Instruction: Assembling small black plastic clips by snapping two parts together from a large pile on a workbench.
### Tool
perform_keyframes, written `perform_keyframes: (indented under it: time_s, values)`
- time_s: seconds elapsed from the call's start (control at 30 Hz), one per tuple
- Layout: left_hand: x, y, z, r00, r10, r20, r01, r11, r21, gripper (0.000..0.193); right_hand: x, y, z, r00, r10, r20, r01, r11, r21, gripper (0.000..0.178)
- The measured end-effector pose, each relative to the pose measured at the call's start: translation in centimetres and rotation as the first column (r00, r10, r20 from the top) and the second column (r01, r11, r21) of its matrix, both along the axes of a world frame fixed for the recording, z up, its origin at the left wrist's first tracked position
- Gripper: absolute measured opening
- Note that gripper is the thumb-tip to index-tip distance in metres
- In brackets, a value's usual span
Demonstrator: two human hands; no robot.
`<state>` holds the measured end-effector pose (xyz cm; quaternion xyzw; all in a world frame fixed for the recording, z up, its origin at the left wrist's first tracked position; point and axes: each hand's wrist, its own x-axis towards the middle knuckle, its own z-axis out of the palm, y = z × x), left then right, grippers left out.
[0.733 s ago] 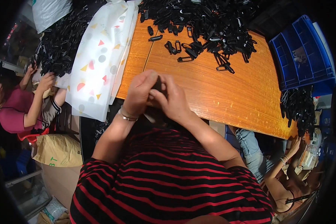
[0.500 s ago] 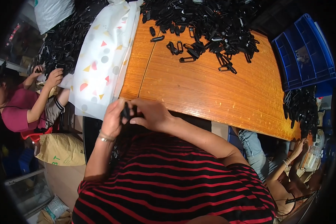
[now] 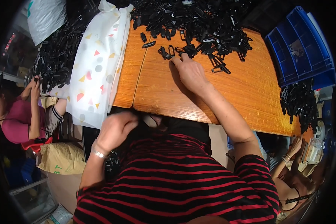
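Note:
My right hand stretches over the table, fingers reaching forward and a little apart. Its fingertips are at a small black plastic loop piece on the near fringe of the pile, with no grip on it visible. Several more black pieces, such as a slim one and an open frame, lie close by. My left hand, with a bracelet at the wrist, is just off the table's near edge, above my lap. Motion blurs its bent fingers, and whatever may be in them does not show.
The wooden table carries a large heap of black pieces. A patterned white plastic sheet lies to the left. Blue bins stand at right. Co-workers sit at left and right; a brown sack is at lower left.
Both hands were together near the table's edge around a dark piece. They have parted: my right hand has moved forward to the pile, while my left has dropped slightly nearer my body.

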<state>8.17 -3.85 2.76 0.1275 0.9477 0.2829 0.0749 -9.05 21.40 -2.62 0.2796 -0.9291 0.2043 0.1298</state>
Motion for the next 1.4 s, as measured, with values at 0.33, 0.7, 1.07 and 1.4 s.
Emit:
perform_keyframes:
  time_s: [0.33, 0.7, 1.07, 1.4]
  values:
    - [-19.1, 11.3, -3.9, 0.816, -0.174, -0.552, 0.150, 0.985, -0.088, 0.014, 3.6, 3.8, 0.5, 0.942, 0.014, 0.334, 0.104, 0.937, -0.332, 0.019]
    - [-20.7, 11.8, -5.7, 0.769, -0.295, -0.567, 0.181, 0.951, -0.249, 0.016, 6.3, 6.1, 0.2, 0.979, -0.102, 0.177, 0.133, 0.976, -0.174, 0.021]
    - [-14.0, 10.3, -4.2, 0.960, -0.131, 0.249, -0.177, 0.406, 0.897, 0.021, 5.7, 3.2, 1.9, 0.946, -0.037, 0.322, 0.268, 0.649, -0.713, 0.019]
    - [-13.0, 9.5, -3.6, 0.967, -0.175, 0.187, -0.106, 0.393, 0.914, 0.026, 5.4, 2.2, 1.2, 0.947, 0.074, 0.312, 0.192, 0.648, -0.738, 0.018]
